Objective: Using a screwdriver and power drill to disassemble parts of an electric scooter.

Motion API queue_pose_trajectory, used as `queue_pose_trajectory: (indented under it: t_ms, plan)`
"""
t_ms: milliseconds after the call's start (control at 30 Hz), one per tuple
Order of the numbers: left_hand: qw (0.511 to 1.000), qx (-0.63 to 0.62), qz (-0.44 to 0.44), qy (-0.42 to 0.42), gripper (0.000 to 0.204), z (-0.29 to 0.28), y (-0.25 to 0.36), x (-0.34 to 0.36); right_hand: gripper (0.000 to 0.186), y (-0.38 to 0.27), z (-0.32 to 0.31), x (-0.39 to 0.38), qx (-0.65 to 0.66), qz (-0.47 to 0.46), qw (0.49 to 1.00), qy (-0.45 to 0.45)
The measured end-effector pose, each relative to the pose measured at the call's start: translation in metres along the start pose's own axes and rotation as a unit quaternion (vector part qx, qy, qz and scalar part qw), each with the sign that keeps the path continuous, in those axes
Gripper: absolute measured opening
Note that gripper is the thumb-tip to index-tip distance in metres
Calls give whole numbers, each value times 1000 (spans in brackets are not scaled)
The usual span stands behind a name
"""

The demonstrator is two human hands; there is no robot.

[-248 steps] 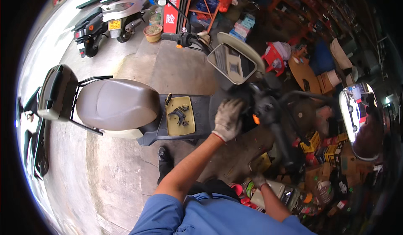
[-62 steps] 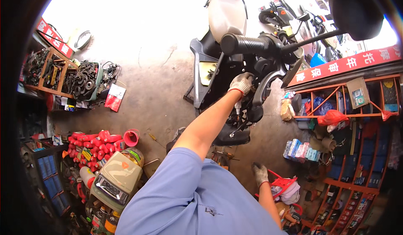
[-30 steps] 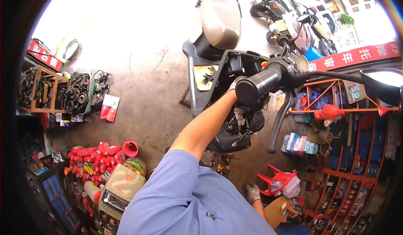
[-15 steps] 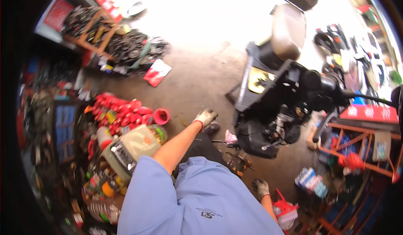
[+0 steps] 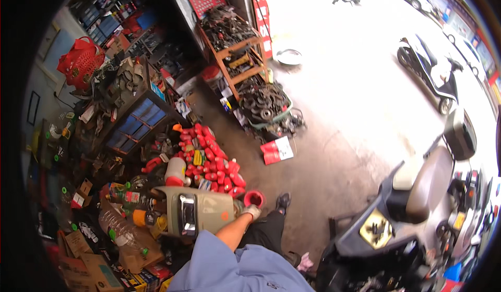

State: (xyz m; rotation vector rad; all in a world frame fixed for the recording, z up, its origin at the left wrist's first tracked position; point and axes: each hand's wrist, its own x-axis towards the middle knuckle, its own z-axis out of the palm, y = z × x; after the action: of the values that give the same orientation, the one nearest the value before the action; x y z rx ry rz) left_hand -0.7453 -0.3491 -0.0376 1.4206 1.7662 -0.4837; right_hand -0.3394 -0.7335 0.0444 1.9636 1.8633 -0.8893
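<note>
My left hand (image 5: 252, 212), in a pale work glove, is low in the middle beside a beige scooter front panel (image 5: 209, 214) with an orange emblem, just below a pink-red bucket (image 5: 254, 195). Its fingers are too small to make out. My right hand is out of sight. At the right stands the partly stripped scooter (image 5: 425, 182), with a yellow tray (image 5: 368, 228) of dark parts on its footboard. Several red bottles (image 5: 219, 164) are heaped behind the panel.
Parts-laden wooden racks (image 5: 240, 75) stand at centre back, with a red-and-white bag (image 5: 276, 150) on the floor beside them. A cluttered cabinet (image 5: 135, 122), cartons (image 5: 94, 271) and bottles fill the left. Another scooter (image 5: 428, 73) stands in the bright entrance.
My view has swung left toward the clutter. My left hand has left the scooter's front and is now by the panel and bucket. My right hand has left view.
</note>
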Motion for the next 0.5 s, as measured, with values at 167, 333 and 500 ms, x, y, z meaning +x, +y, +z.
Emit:
queue_pose_trajectory:
  t_ms: [167, 333, 500]
  plan:
    - [989, -58, 126, -47, 48, -125, 165, -23, 27, 7, -121, 87, -17, 17, 999, -24]
    - [981, -86, 173, -27, 44, -229, 217, 26, 27, 17, -212, 175, -39, -6, 999, -36]
    - [977, -141, 160, 28, 41, -285, 216, 75, 27, 33, -270, 232, -62, -9, 995, -74]
